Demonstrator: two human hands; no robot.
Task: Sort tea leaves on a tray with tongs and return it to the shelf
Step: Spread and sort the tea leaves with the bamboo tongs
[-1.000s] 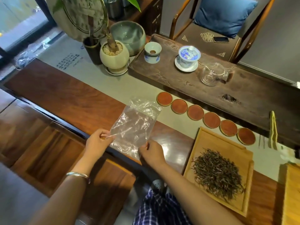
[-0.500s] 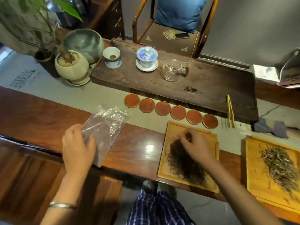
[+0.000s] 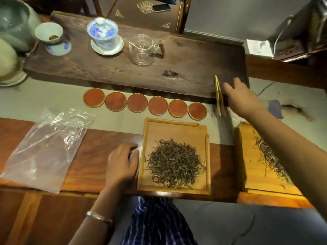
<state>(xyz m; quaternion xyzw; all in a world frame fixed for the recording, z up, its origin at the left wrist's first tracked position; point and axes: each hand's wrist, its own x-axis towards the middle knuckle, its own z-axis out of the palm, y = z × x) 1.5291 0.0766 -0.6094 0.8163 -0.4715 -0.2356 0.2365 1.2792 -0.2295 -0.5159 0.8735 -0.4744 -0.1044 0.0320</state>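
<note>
Six coasters point(image 3: 145, 104) line up above tray point(image 3: 177, 126) of tea leaves point(image 3: 174, 162) — left hand point(image 3: 122, 163) flat on bench point(image 3: 99, 156), fingers relaxed; right hand point(image 3: 238, 98) at tongs point(image 3: 218, 92), grip unclear.

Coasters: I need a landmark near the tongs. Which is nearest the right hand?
The rightmost coaster of the row, closest to the right hand at the tongs.
</note>
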